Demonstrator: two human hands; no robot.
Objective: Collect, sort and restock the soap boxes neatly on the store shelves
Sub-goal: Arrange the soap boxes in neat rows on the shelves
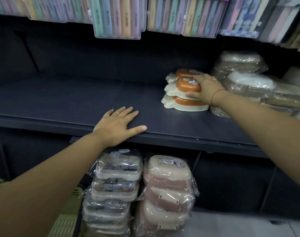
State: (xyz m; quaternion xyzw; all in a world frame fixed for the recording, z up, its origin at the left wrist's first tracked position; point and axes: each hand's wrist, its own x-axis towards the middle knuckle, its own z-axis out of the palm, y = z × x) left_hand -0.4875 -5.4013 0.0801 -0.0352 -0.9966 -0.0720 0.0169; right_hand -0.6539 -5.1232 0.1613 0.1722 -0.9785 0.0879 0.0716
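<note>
Three orange-and-cream soap boxes (181, 93) lie stacked on the dark shelf (74, 100), towards its right. My right hand (205, 88) grips the middle orange box, fingers over its top and thumb at its lower edge. Flat on the shelf's front edge rests my left hand (118, 124), fingers spread, holding nothing. Right of the orange stack stand wrapped beige and white soap boxes (244, 82). Below the shelf rise two wrapped stacks: grey-white boxes (115, 182) and pink ones (168, 185).
Clear packs of pastel-coloured items (118, 17) hang along the shelf above. A pale green basket (67, 218) sits low at the left beside the stacks. The shelf's left and middle show bare dark surface.
</note>
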